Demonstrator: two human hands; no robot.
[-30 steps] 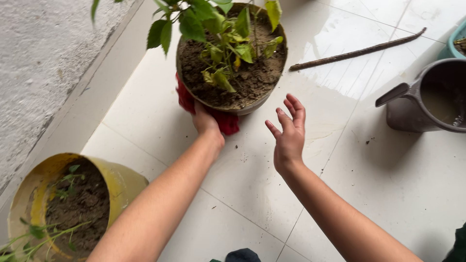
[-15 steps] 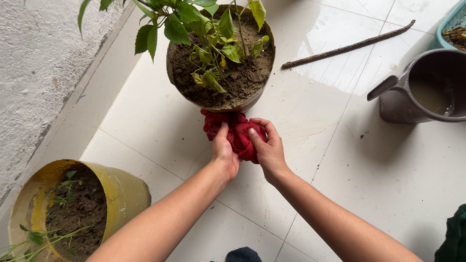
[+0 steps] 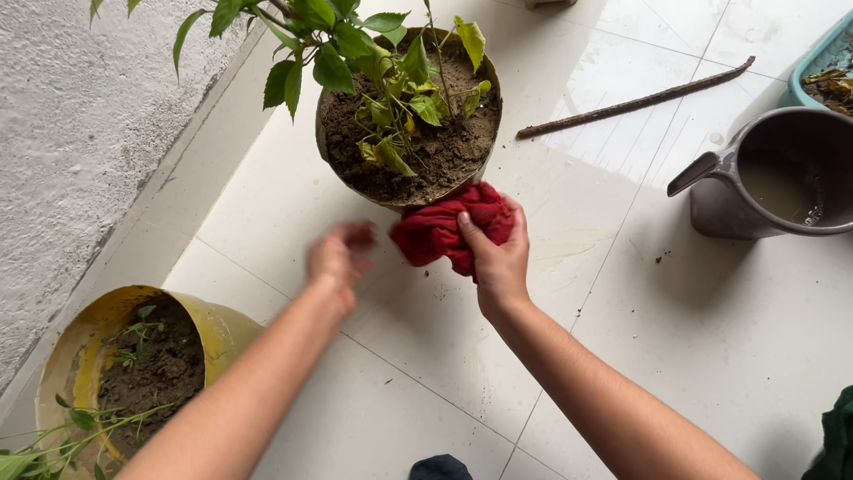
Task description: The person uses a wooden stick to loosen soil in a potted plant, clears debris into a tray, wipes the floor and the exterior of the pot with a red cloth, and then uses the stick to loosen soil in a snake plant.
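The fingers of the right hand were curled around a bunched red cloth, thumb laid along its near side, gripping it firmly. The cloth lay on the white tiled floor, pressed against the base of the plant pot just beyond it. The left hand was blurred; it stood just beside the cloth, apparently apart from it and holding nothing, but whether its fingers were open or closed could not be told.

Assessment of the cloth: soft, limp and light, likely damp given the wet sheen on the tiles. It would fold and sag wherever unsupported, so a full-palm grasp over the bunched middle, as observed, appeared soundest; a pinch at an edge would let it trail.

The pot, full of dark soil and a leafy green plant, was judged heavy and best taken at its rim or sides with both hands.

Also noted: a yellow pot with soil at lower left, a grey jug holding murky water at right, and a stick lying on the tiles.
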